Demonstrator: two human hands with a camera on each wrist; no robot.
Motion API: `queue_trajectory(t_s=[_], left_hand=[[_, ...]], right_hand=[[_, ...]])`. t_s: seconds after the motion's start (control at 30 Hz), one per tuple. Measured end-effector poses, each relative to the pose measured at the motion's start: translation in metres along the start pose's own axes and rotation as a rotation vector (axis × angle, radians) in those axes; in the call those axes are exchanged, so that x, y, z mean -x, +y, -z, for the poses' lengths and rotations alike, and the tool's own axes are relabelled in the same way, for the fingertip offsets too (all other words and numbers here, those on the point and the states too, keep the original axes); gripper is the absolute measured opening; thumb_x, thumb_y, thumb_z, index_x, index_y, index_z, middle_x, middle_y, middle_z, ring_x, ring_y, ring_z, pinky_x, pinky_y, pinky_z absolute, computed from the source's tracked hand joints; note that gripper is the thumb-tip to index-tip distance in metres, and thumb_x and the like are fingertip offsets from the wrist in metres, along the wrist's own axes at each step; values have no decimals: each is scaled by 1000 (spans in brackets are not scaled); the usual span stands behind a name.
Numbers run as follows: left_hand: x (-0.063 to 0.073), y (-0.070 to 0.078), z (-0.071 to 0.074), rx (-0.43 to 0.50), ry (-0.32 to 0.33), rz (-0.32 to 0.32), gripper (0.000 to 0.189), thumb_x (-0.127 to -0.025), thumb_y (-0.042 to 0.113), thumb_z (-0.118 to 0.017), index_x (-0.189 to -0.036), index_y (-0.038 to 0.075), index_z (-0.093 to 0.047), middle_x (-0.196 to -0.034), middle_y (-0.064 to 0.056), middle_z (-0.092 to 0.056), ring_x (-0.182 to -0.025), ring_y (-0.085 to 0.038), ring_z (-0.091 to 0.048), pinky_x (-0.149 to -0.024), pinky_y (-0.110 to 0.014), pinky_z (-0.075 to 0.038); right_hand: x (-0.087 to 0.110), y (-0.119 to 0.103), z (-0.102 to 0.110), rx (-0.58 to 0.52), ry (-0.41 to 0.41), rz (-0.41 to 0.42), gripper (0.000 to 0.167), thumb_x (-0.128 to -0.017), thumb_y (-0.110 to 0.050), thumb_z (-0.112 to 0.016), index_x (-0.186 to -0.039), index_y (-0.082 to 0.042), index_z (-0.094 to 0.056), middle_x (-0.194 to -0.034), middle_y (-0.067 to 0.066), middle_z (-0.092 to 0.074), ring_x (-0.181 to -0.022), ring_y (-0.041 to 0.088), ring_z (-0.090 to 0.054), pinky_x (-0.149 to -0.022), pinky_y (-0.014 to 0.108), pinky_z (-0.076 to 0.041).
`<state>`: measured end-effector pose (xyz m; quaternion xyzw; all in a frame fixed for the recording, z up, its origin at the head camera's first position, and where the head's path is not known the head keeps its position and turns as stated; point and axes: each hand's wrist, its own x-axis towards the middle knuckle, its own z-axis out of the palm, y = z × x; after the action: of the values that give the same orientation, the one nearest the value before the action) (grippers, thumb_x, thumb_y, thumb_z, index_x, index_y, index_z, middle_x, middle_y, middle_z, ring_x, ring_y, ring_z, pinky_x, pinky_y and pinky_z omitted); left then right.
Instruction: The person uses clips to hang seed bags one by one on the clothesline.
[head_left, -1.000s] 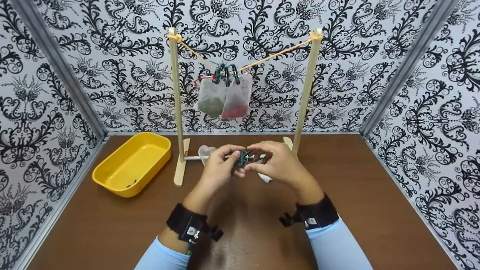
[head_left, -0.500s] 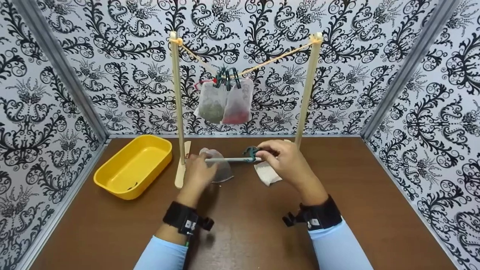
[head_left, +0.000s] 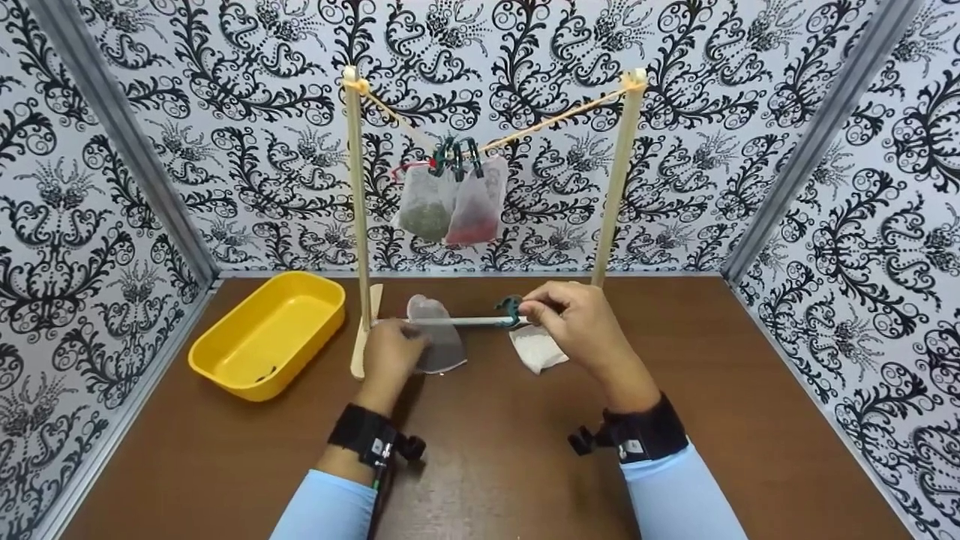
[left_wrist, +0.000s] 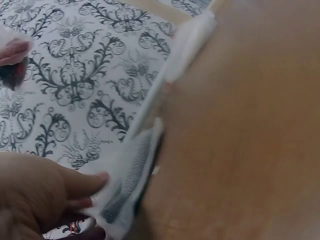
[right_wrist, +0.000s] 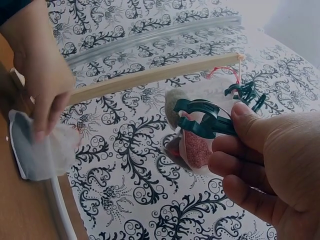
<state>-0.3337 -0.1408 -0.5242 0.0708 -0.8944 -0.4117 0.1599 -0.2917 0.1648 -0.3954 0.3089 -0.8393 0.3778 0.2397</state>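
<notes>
My right hand (head_left: 574,319) pinches a dark green plastic clip (right_wrist: 202,117) by its handle end, thumb against fingers; the clip's jaws point away from the hand. My left hand (head_left: 394,360) is at the left side of a pale mesh bag (head_left: 441,345) with dark contents; in the left wrist view the thumb and fingers pinch its edge. This bag lies on the table across the stand's white lower bar (head_left: 480,321). A white bag (head_left: 536,349) lies below the right hand. Two filled bags, one green (head_left: 426,214) and one red (head_left: 474,221), hang from several green clips (head_left: 456,159).
Wooden posts stand left (head_left: 357,202) and right (head_left: 619,180), with a sagging orange cord (head_left: 559,116) between them. A yellow tray (head_left: 251,337) with small dark bits inside sits at the left. Patterned walls (head_left: 847,225) enclose the brown table (head_left: 495,450).
The hands have parted from their earlier meeting over the clip. The left hand has moved left and down to the mesh bag; the right hand keeps the clip, nearly in place.
</notes>
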Motion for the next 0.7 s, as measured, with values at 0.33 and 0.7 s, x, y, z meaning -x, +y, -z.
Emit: queue_trajectory(t_s=[0.33, 0.7], left_hand=[[-3, 32, 39, 266, 273, -52, 19, -110, 15, -74, -117, -1, -79, -108, -24, -82, -100, -43, -77, -92, -55, -65], [-1, 79, 106, 262, 506, -208, 26, -107, 20, -79, -108, -4, -86, -100, -25, -77, -96, -43, -72, -92, -52, -62]], right_hand=[[-1, 3, 2, -49, -23, -21, 6, -99, -15, -87, -99, -9, -88, -84, 1, -82, -73, 6, -66, -65, 20, -55], [-1, 3, 3, -49, -38, -34, 11, -102, -16, -85, -101, -5, -88, -83, 2, -81, -74, 10, -68, -65, 20, -55]])
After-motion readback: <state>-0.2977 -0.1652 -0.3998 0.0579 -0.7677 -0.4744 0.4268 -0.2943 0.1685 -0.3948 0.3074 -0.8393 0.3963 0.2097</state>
